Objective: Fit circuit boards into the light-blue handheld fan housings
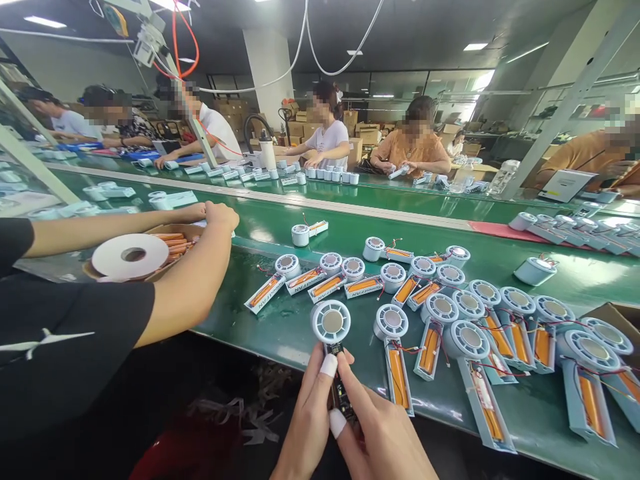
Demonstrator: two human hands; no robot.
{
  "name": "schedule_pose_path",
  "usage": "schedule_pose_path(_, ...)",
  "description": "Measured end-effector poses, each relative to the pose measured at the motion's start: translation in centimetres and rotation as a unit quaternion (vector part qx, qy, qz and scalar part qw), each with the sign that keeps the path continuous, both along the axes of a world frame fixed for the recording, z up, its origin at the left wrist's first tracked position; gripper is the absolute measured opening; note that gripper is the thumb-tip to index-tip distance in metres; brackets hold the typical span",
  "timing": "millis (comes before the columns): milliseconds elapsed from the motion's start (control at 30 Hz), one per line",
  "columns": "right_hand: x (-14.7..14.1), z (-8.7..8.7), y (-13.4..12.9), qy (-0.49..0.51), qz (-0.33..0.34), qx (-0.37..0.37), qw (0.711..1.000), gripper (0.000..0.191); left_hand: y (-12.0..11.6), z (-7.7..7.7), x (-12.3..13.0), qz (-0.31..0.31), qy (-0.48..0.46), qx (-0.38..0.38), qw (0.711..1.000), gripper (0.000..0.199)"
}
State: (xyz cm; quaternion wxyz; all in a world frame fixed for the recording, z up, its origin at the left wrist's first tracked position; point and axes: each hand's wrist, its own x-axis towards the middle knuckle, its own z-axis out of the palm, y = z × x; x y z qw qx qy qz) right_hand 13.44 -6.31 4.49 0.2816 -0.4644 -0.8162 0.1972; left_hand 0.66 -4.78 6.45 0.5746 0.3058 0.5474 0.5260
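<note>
A small fan unit (333, 323) with a round light-blue head is upright at the near edge of the green table. A dark circuit board shows in its handle below the head. My left hand (309, 407) wraps the handle from the left, with white covers on fingertips. From the right, my right hand (373, 417) grips the same handle, its fingers close to the board. Opened fans with orange batteries and thin red wires lie to the right, the nearest being one fan (391, 323) beside my hands. A row of similar fans (287, 267) lies behind.
At the left, a co-worker's arms (187, 293) reach over a box with a white tape roll (113, 259) and orange batteries. A cardboard box (617, 317) stands at the right edge. People work along the far side of the green table (260, 220).
</note>
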Motion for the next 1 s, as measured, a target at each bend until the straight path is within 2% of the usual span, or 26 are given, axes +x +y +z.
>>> schedule_pose_path(133, 0.4, 0.2, 0.2, -0.076, 0.029, -0.026, 0.996, 0.097, 0.1, -0.7, -0.9, -0.023, -0.036, 0.007, 0.999, 0.046)
schedule_pose_path(200, 0.1, 0.0, 0.1, -0.037, 0.046, -0.045, 0.997, 0.096, 0.1, -0.8, -1.0, -0.013, -0.077, 0.014, 0.997, 0.045)
schedule_pose_path(300, -0.4, -0.7, 0.0, 0.085, 0.057, -0.081, 0.991, 0.087, 0.2, -0.5, -0.9, 0.011, -0.125, 0.013, 0.992, 0.049)
schedule_pose_path(367, -0.8, -1.3, -0.1, 0.182, 0.064, -0.142, 0.971, 0.083, 0.4, -0.1, -0.7, 0.018, -0.156, -0.003, 0.988, 0.057)
schedule_pose_path(467, -1.5, -2.4, -0.7, 0.322, 0.052, -0.232, 0.916, 0.081, 0.3, 0.6, -0.4, -0.013, -0.198, -0.029, 0.98, 0.064)
schedule_pose_path(533, -2.0, -3.0, -1.3, 0.383, 0.014, -0.253, 0.888, 0.08, 0.1, 0.9, -0.2, -0.023, -0.197, -0.038, 0.979, 0.063)
schedule_pose_path(600, -2.7, -3.4, -1.9, 0.414, -0.028, -0.256, 0.873, 0.079, -0.3, 1.0, 0.0, -0.018, -0.175, -0.047, 0.983, 0.062)
schedule_pose_path(700, -3.7, -3.5, -2.4, 0.435, -0.077, -0.25, 0.862, 0.076, -0.4, 0.8, 0.1, -0.008, -0.089, -0.067, 0.994, 0.06)
schedule_pose_path(800, -4.4, -3.0, -2.2, 0.435, -0.118, -0.238, 0.861, 0.074, 0.2, 0.7, -0.4, -0.011, 0.111, -0.049, 0.993, 0.053)
schedule_pose_path(867, -4.3, -2.4, -1.7, 0.408, -0.126, -0.226, 0.876, 0.072, 1.0, 0.9, -1.0, -0.058, 0.29, 0.008, 0.955, 0.041)
schedule_pose_path(933, -3.3, -1.2, -1.3, 0.345, -0.128, -0.204, 0.907, 0.066, 2.3, 1.0, -1.6, -0.137, 0.429, 0.07, 0.89, 0.03)
schedule_pose_path(1000, -1.3, 0.3, -1.3, 0.249, -0.141, -0.162, 0.944, 0.058, 4.0, 0.6, -2.3, -0.185, 0.459, 0.093, 0.864, 0.029)
